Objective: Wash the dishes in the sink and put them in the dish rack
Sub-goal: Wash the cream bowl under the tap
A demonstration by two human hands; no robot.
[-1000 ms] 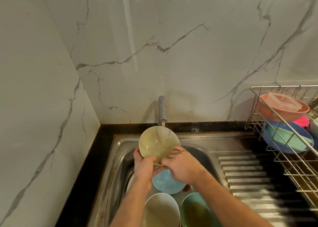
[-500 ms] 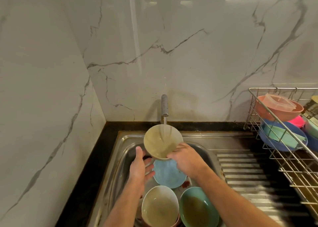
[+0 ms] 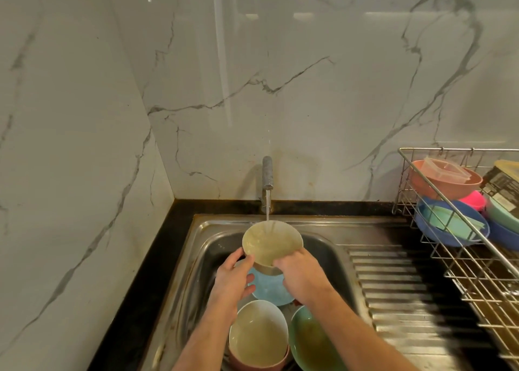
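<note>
A cream bowl [image 3: 271, 242] is held tilted over the sink [image 3: 323, 231], directly under the tap [image 3: 267, 174], and a thin stream of water [image 3: 267, 206] is taken into its hollow. Its near left rim is pinched by the left hand [image 3: 231, 282], thumb on the inside and the fingers [image 3: 248, 286] loosely spread beneath. Its near right rim is gripped by the right hand [image 3: 302, 276], whose fingers are curled over the edge. Below the bowl, inside the sink, a light blue plate [image 3: 271, 290] is seen, and nearer the camera a white bowl [image 3: 258, 332] nested in a pink bowl [image 3: 252, 365], with a green bowl [image 3: 311, 342] just beside it. Right of the sink, past the ribbed drainboard [image 3: 407, 294], a wire dish rack [image 3: 477, 261] is stood on the dark surface [image 3: 157, 258]; pink, blue and green dishes are stacked in it.
</note>
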